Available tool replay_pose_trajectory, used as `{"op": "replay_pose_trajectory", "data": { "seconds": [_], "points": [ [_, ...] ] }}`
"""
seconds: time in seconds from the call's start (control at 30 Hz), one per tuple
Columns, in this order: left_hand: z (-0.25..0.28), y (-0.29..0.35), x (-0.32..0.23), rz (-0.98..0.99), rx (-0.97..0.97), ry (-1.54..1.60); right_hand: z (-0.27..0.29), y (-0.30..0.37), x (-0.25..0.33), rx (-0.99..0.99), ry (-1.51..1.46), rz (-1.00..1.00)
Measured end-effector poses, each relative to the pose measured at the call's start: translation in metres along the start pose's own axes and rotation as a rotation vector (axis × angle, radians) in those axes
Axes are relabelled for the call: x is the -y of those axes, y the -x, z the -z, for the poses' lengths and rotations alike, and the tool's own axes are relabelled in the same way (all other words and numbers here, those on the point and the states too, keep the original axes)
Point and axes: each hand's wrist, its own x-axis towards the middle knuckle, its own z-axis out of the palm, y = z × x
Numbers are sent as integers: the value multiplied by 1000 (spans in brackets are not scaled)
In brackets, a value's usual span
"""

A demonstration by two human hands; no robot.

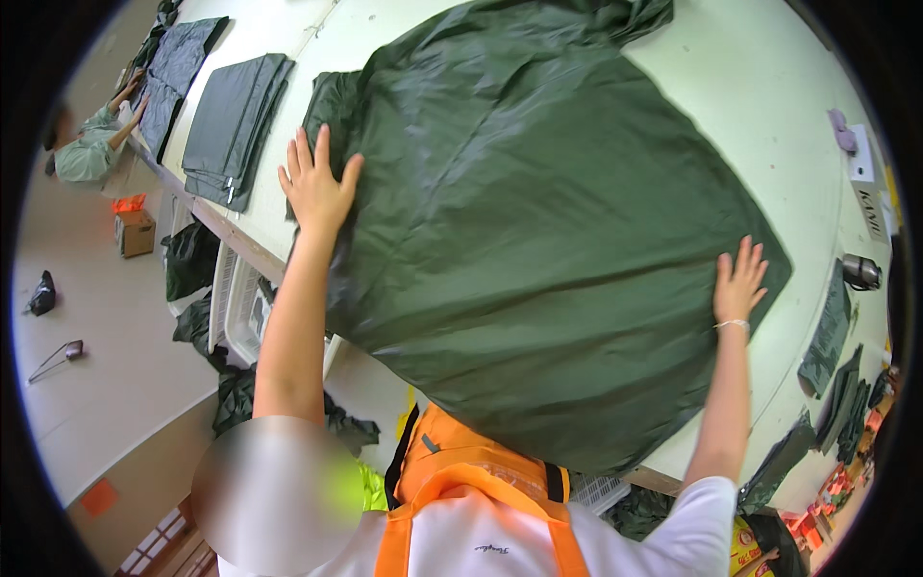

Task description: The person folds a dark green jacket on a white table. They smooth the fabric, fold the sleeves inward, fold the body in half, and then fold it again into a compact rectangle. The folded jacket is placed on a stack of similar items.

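Note:
A large dark green raincoat-like sheet of shiny fabric is spread over the pale table and hangs over its near edge towards me. My left hand lies with fingers spread on its left border, beside a bunched, folded part. At the right border, my right hand rests flat on the cloth near its pointed corner, fingers stretched out. Neither hand grips anything. The far end of the cloth gathers into a crumpled, sleeve-like piece at the top.
A neatly folded dark green stack sits left on the table. Farther left, a person handles another folded piece. A metal flask and folded garments line the right. White baskets and a cardboard box stand below left.

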Motion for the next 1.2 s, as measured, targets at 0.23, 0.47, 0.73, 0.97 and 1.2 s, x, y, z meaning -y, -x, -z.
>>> {"op": "replay_pose_trajectory", "data": {
  "seconds": [0.23, 0.47, 0.73, 0.97, 1.2],
  "points": [
    [-9, -59, -23, -205, -65, -107, 12, -107, 6, -171, 250, -7],
    [8, 27, 20, -213, 167, 60, 66, 145, 152, 230, -126, 426],
    [-25, -58, 29, -294, -71, 137, 42, 106, 160, -61, -165, 376],
    [60, 133, 100, 140, 180, 606, 93, 299, -10, -301, -182, -383],
    [52, 152, 104, 334, 355, 660, 92, 349, -17, 294, -741, -1013]
  ]
}}
